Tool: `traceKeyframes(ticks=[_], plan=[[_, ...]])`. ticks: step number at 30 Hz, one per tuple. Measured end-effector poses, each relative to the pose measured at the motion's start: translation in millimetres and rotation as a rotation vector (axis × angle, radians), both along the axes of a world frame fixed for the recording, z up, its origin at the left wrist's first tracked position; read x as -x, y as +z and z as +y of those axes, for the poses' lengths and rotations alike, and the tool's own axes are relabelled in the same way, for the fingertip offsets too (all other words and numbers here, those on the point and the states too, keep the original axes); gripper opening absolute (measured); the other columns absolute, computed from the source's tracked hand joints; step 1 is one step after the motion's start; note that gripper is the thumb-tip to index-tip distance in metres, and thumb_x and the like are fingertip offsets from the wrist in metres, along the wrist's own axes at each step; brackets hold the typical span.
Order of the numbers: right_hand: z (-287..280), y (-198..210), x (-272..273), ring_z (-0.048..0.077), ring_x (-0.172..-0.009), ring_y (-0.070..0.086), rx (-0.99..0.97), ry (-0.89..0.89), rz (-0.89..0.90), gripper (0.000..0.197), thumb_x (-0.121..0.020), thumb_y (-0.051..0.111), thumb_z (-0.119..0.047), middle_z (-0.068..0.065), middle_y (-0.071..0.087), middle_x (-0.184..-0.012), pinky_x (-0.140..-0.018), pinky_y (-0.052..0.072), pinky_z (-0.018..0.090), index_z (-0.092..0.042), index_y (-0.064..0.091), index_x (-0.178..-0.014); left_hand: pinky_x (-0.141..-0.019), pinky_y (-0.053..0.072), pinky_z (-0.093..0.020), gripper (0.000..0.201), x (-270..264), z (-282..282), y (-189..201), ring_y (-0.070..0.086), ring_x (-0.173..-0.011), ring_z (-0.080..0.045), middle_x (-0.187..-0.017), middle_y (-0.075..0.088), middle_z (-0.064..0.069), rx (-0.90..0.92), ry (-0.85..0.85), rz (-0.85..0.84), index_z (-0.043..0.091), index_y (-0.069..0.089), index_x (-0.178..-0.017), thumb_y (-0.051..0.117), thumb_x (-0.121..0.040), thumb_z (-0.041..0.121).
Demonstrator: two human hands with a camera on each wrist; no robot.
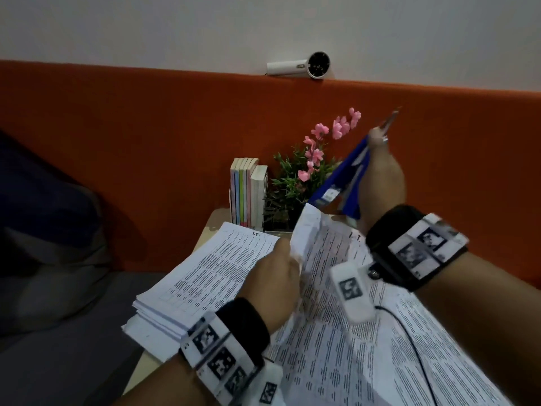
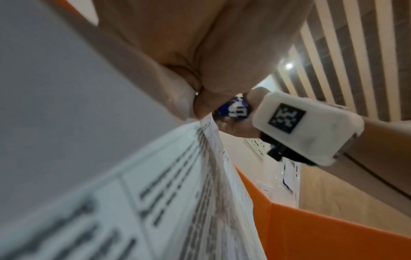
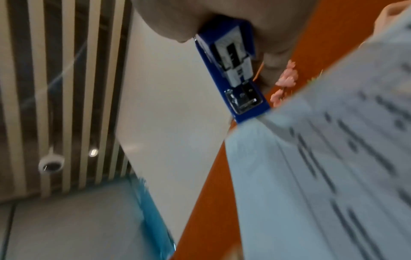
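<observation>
My right hand (image 1: 380, 177) is raised in the upper right of the head view, its fingers wrapped round a blue stapler (image 1: 336, 183). The stapler slants down and left from my grip, so its front end sits lower in the frame than my knuckles, toward the centre. In the right wrist view it runs from my palm at the top down to the middle of the frame, with its metal plate facing the camera.

My left hand (image 1: 272, 276) is at the centre of the head view, below and left of the stapler. It pinches the printed sheets (image 1: 330, 332) near their top corner, and that corner stands up crumpled just above my fingers. The stapler's front end meets this raised corner. I cannot tell whether the paper lies between its two arms. The rest of the sheets spread toward the lower right of the frame, under my right wrist.

Left of my left hand a stack of paper (image 1: 205, 273) lies on the small table (image 1: 212, 227). Beyond it, at centre frame, a row of books (image 1: 247, 194) stands upright, with a plant with pink flowers (image 1: 295, 177) just to their right, behind the stapler. A white device (image 1: 298, 67) lies on the orange ledge (image 1: 146, 112) at upper centre.
</observation>
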State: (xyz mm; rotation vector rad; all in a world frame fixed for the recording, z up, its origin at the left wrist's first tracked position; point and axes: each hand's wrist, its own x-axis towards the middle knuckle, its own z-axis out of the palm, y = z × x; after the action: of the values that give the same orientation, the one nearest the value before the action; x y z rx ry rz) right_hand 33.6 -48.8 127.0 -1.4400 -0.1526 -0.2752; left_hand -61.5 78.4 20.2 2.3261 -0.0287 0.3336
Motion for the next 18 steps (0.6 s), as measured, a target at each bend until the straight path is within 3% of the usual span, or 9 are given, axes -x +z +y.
traceKeyframes(ticks=[3, 5, 7, 9, 12, 15, 18], plan=[[-27.9, 10.2, -10.1, 0.025, -0.092, 0.067, -0.075, -0.027, 0.1, 0.042, -0.091, 0.048, -0.066, 0.004, 0.065, -0.097, -0.091, 0.053, 0.05, -0.025, 0.056, -0.093, -0.061, 0.036, -0.028, 0.015, -14.6, 38.6, 19.9, 0.048, -0.068, -0.015, -0.083, 0.053, -0.003, 0.142, 0.041, 0.058, 0.016, 0.048, -0.106, 0.039, -0.107, 0.028], [-46.9, 2.6, -15.2, 0.029, -0.085, 0.067, -0.006, 0.024, 0.151, 0.045, -0.087, 0.053, -0.067, 0.007, 0.064, -0.092, -0.088, 0.055, 0.053, -0.023, 0.056, -0.093, -0.063, 0.042, -0.024, 0.018, -35.5, 79.7, 32.4, 0.056, -0.078, -0.013, -0.098, 0.063, -0.006, 0.224, 0.107, 0.115, 0.015, 0.054, -0.112, 0.042, -0.106, 0.027], [-64.5, -13.8, -16.4, 0.032, -0.079, 0.064, 0.106, 0.078, 0.23, 0.056, -0.078, 0.058, -0.074, 0.011, 0.064, -0.088, -0.086, 0.053, 0.056, -0.02, 0.06, -0.093, -0.081, 0.052, -0.031, 0.025, -58.3, 119.2, 35.0, 0.063, -0.095, -0.016, -0.11, 0.068, -0.003, 0.162, 0.132, 0.218, 0.015, 0.059, -0.116, 0.044, -0.103, 0.03], [-76.7, -32.6, -14.8, 0.034, -0.078, 0.063, 0.188, 0.111, 0.326, 0.07, -0.07, 0.062, -0.078, 0.017, 0.064, -0.092, -0.086, 0.05, 0.057, -0.015, 0.064, -0.1, -0.093, 0.05, -0.035, 0.031, -77.5, 148.6, 23.5, 0.062, -0.102, -0.019, -0.113, 0.067, -0.002, 0.026, 0.211, 0.29, 0.012, 0.06, -0.119, 0.045, -0.101, 0.032], [-87.4, -56.8, -6.4, 0.035, -0.075, 0.064, 0.274, 0.114, 0.395, 0.063, -0.085, 0.056, -0.066, 0.019, 0.068, -0.082, -0.086, 0.051, 0.057, -0.006, 0.062, -0.102, -0.087, 0.045, -0.031, 0.033, -95.6, 172.3, 1.6, 0.058, -0.105, -0.021, -0.123, 0.062, -0.005, -0.04, 0.286, 0.382, 0.011, 0.057, -0.127, 0.043, -0.104, 0.028], [-96.2, -77.3, -3.0, 0.035, -0.075, 0.062, 0.344, 0.135, 0.455, 0.063, -0.089, 0.052, -0.063, 0.02, 0.068, -0.081, -0.084, 0.051, 0.056, -0.002, 0.062, -0.098, -0.085, 0.041, -0.03, 0.034, -108.5, 183.7, -14.5, 0.057, -0.114, -0.027, -0.129, 0.06, -0.011, -0.133, 0.336, 0.409, 0.006, 0.055, -0.13, 0.042, -0.105, 0.025], [-97.4, -86.5, -2.9, 0.036, -0.074, 0.064, 0.441, 0.153, 0.531, 0.067, -0.088, 0.05, -0.066, 0.023, 0.07, -0.086, -0.07, 0.055, 0.048, -0.001, 0.062, -0.104, -0.089, 0.046, -0.031, 0.033, -117.1, 186.8, -27.3, 0.059, -0.114, -0.028, -0.126, 0.063, -0.011, -0.157, 0.324, 0.425, 0.008, 0.058, -0.129, 0.043, -0.104, 0.023]])
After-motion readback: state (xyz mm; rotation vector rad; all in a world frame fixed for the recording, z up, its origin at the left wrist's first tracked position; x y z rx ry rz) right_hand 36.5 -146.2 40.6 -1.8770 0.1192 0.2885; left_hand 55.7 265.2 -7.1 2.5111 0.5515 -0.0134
